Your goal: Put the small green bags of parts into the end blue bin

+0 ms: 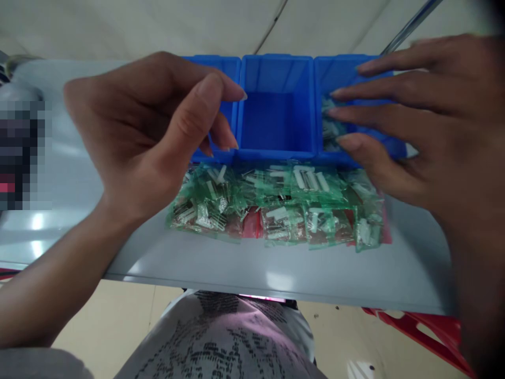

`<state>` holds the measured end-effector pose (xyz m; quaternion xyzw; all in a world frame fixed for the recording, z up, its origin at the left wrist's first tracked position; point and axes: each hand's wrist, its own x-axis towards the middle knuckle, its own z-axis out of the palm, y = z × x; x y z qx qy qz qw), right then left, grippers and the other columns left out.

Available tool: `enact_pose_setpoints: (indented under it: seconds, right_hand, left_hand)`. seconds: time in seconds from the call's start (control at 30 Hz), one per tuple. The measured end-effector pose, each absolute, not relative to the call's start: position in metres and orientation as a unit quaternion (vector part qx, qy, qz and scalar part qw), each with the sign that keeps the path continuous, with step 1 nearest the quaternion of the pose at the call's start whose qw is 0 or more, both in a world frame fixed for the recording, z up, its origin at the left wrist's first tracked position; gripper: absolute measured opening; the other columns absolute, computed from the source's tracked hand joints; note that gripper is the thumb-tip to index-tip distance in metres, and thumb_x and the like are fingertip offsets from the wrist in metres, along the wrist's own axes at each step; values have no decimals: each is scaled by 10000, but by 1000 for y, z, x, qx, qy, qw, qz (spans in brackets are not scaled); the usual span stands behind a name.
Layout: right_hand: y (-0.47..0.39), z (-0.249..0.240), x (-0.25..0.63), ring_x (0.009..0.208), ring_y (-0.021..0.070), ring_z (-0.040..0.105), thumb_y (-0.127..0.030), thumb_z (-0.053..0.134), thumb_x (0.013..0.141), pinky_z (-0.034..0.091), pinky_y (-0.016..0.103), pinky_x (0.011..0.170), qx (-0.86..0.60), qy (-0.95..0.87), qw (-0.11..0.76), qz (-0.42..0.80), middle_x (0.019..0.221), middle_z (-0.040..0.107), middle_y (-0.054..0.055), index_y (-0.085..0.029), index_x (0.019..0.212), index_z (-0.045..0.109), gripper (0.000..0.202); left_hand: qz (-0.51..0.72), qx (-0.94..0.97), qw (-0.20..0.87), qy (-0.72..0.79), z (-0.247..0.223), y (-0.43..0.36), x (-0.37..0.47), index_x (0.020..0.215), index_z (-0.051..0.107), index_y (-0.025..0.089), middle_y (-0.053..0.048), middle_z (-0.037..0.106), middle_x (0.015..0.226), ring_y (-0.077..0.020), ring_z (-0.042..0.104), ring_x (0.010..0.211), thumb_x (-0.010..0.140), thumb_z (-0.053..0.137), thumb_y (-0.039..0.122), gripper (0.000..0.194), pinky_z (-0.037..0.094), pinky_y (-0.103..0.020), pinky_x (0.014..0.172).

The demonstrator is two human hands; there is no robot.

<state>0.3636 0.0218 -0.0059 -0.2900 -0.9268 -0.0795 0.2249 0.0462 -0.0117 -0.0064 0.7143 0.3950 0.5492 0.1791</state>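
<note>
The small parts (330, 123) lay in the right-hand blue bin (335, 59), to the left of and below the fingertips of the right hand (430, 126), which was much the nearer of the two. Their visible heap ran along the bin's left wall, from far to near; the long axis of any single piece was too blurred to tell. They looked pale and bluish, loosely jumbled, and were partly hidden by the fingers. Those right fingers were spread apart over the bin, with nothing visible between them; whether a tip touched the heap could not be told.

The middle blue bin (276, 155) stood between the hands. The left hand (138, 121) was half curled in front of the left-hand blue bin (224, 62), its thumb crossing the index finger in view; whether they met or pinched something small could not be told.

Nearer the person, green-edged plastic packets (311, 179) of white plugs and thin metallic pieces lay piled along the bins' front, with a red packet (251, 223) among them, all on the grey surface (236, 263).
</note>
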Motion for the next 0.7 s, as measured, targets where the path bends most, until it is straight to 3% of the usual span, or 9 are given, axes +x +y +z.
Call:
enact_pose_setpoints:
  seconds: [0.07, 0.13, 0.2, 0.27, 0.43, 0.6, 0.7]
  right_hand:
    - [11, -1, 351, 1292, 341, 670, -351, 756, 899, 570, 573, 1012, -204, -939, 257, -100, 1288, 753, 59, -280, 1286, 695, 398]
    - [-1, 0, 335, 1176, 346, 724, -406, 797, 850, 601, 536, 857, -125, -952, 255, -112, 1243, 770, 76, -233, 1277, 696, 471]
    - [-13, -2, 320, 1203, 351, 718, -414, 779, 873, 607, 528, 879, -106, -961, 227, -114, 1344, 730, 116, -170, 1296, 689, 497]
    - [-19, -5, 312, 1248, 333, 702, -355, 750, 911, 614, 514, 942, -123, -965, 211, -99, 1408, 695, 122, -163, 1318, 679, 456]
    - [-14, -7, 319, 1273, 281, 684, -216, 724, 921, 617, 487, 1052, -228, -935, 272, -1, 1336, 727, 104, -194, 1303, 680, 384]
    - [-6, -13, 330, 1327, 310, 661, -253, 689, 959, 609, 525, 1095, -308, -918, 239, -71, 1388, 704, 85, -218, 1239, 711, 284]
    - [-5, -17, 332, 1315, 292, 681, -238, 709, 952, 637, 480, 1072, -290, -923, 229, -112, 1366, 721, 96, -174, 1235, 708, 290]
  left_hand:
    - [457, 806, 80, 367, -6, -5, 36, 1096, 794, 169, -35, 769, 941, -175, 731, 859, 1007, 701, 255, 154, 607, -355, 843]
    - [362, 878, 2, 313, -7, 2, 26, 1236, 754, 168, -70, 769, 1167, -246, 715, 1105, 932, 779, 235, 312, 564, -427, 1063]
    - [319, 902, -18, 289, -9, 7, 19, 1309, 720, 169, -105, 711, 1361, -313, 639, 1327, 890, 820, 248, 438, 533, -478, 1153]
    - [298, 907, 7, 297, -14, 10, 17, 1341, 703, 200, -104, 638, 1483, -316, 576, 1442, 918, 793, 258, 436, 527, -502, 1196]
    - [291, 913, 23, 284, -21, 9, 17, 1397, 658, 243, -76, 636, 1480, -290, 592, 1436, 936, 789, 300, 483, 544, -524, 1212]
    - [299, 912, 7, 282, -21, 4, 21, 1414, 649, 266, -67, 636, 1486, -319, 588, 1432, 941, 784, 299, 493, 573, -539, 1188]
    - [274, 918, -2, 288, -18, -1, 23, 1356, 682, 198, -109, 658, 1462, -307, 573, 1449, 970, 742, 243, 393, 555, -480, 1222]
